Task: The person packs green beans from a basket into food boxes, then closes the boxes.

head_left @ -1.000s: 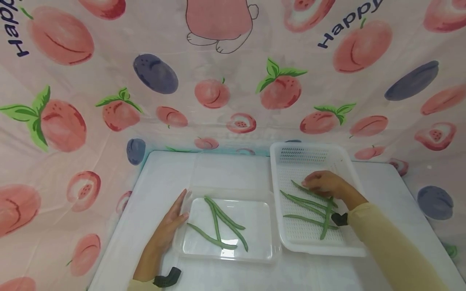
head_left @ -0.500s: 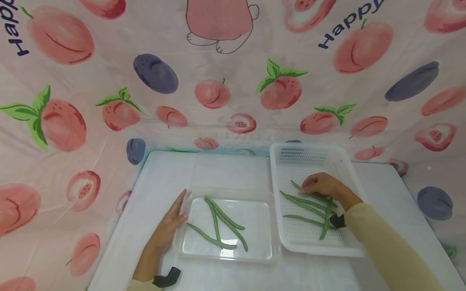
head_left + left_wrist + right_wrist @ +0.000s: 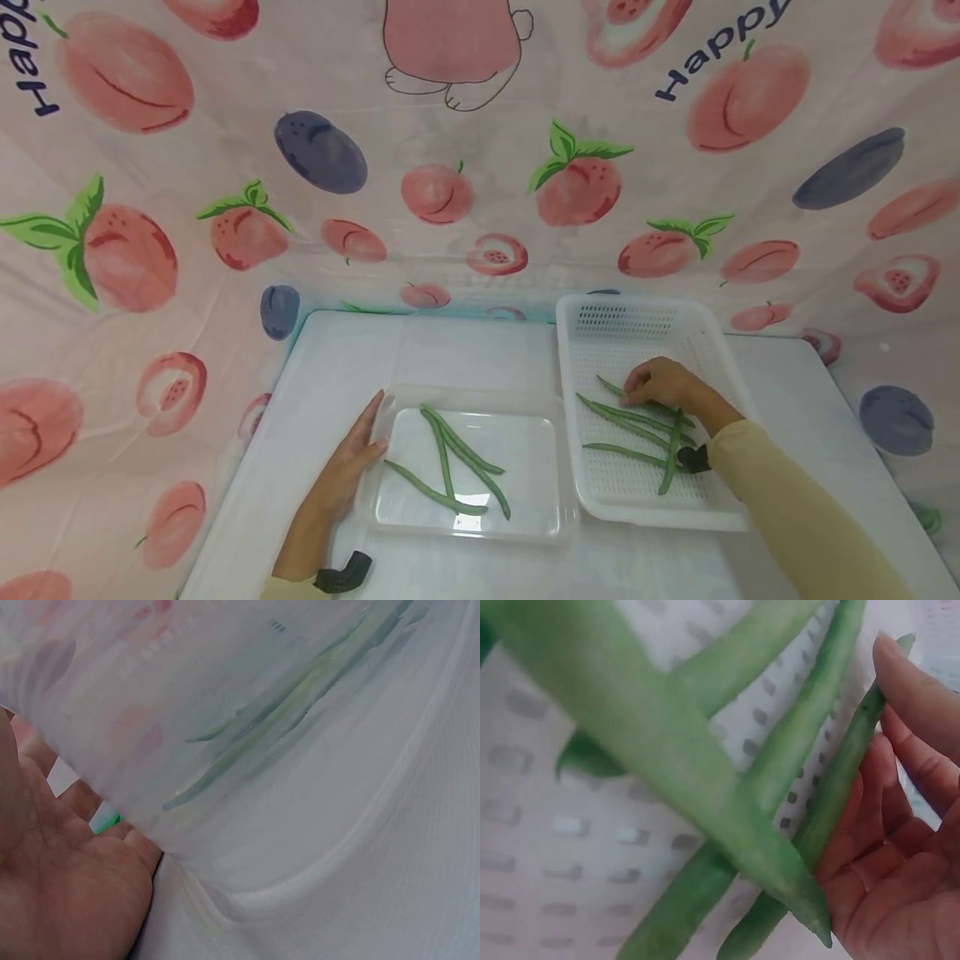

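Note:
In the head view, my left hand (image 3: 352, 462) rests against the left side of a clear plastic container (image 3: 468, 535), its fingers extended along the wall. Several green beans (image 3: 474, 454) lie spread on the container's floor. My right hand (image 3: 660, 385) is down inside a white perforated basket (image 3: 581, 500), pinching one green bean (image 3: 836, 776) between thumb and fingers, as the right wrist view shows. Other beans (image 3: 630, 452) lie near it on the basket floor, one crossing the rest. Through the container's cloudy wall, blurred beans (image 3: 292, 705) show in the left wrist view.
Container and basket stand side by side on a white table (image 3: 345, 350), the basket on the right. Behind and around the table hangs a pink fruit-print sheet (image 3: 480, 158). A dark band (image 3: 345, 573) sits at the left wrist and another (image 3: 692, 458) at the right.
My right hand has shifted slightly toward me within the basket, fingers lower on the bean, whose far end has moved a little. The left hand and the container stay put.

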Tool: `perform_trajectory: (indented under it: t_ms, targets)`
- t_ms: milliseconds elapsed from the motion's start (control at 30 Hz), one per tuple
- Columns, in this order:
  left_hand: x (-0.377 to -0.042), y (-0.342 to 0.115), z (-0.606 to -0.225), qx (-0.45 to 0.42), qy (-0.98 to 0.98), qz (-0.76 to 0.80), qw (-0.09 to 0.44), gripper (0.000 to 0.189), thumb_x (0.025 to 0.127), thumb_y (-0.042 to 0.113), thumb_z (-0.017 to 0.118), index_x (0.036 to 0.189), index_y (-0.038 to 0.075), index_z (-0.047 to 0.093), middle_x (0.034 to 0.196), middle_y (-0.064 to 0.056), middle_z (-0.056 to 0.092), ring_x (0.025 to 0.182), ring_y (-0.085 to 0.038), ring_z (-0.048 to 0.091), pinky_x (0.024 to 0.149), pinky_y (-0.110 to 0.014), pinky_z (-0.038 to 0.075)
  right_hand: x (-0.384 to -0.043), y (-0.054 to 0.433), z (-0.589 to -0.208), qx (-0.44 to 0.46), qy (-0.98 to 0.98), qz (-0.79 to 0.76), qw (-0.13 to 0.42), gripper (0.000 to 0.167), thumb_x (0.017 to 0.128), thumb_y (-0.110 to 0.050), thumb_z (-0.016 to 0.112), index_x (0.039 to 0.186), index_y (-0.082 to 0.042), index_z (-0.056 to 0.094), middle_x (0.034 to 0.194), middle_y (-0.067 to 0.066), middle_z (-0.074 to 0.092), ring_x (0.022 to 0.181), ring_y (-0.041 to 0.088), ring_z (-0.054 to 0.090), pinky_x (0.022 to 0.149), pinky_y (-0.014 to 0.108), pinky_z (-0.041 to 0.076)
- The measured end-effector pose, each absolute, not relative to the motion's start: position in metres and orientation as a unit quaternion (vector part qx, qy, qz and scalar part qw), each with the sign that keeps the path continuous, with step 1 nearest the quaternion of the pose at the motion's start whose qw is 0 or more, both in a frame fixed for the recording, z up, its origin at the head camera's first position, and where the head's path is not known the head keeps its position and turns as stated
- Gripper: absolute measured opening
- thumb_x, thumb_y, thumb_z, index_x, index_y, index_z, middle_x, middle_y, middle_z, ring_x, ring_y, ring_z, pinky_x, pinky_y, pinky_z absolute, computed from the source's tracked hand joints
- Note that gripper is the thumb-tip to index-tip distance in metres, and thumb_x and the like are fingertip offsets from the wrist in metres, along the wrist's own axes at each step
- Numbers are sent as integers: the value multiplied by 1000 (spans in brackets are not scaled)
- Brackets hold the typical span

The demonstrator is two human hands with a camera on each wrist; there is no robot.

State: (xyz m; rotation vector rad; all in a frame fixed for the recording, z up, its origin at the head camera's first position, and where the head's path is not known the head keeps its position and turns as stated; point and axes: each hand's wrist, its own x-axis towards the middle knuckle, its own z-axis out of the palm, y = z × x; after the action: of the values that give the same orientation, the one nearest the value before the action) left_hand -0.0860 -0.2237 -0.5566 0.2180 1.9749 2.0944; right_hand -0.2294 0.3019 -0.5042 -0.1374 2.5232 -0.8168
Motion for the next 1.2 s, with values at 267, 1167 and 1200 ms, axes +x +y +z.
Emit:
perform_trajectory:
  t_ms: [267, 1167, 1200]
  targets:
    - [-87, -224, -558, 76, 673, 724, 128, 73, 106, 12, 47, 166, 29, 10, 174, 0, 2, 160, -36, -2, 120, -64, 5, -234, 302, -500, -65, 913, -335, 225, 30, 90, -34, 78, 103, -8, 70, 93, 5, 69, 85, 19, 58, 72, 32, 48]
    - [-86, -223, -556, 80, 677, 721, 124, 73, 106, 13, 47, 166, 25, 9, 174, -2, 3, 160, -38, 0, 120, -66, 7, -213, 234, -438, -83, 811, -535, 221, 49, 101, -43, 62, 131, -8, 47, 101, 26, 70, 76, 26, 72, 70, 43, 60]
    - [-86, -223, -556, 81, 677, 721, 124, 73, 106, 14, 47, 166, 25, 9, 174, -2, 3, 159, -38, 0, 120, -66, 8, -211, 231, -436, -82, 806, -539, 228, 48, 101, -42, 62, 131, -8, 46, 100, 23, 71, 76, 26, 73, 71, 43, 60]
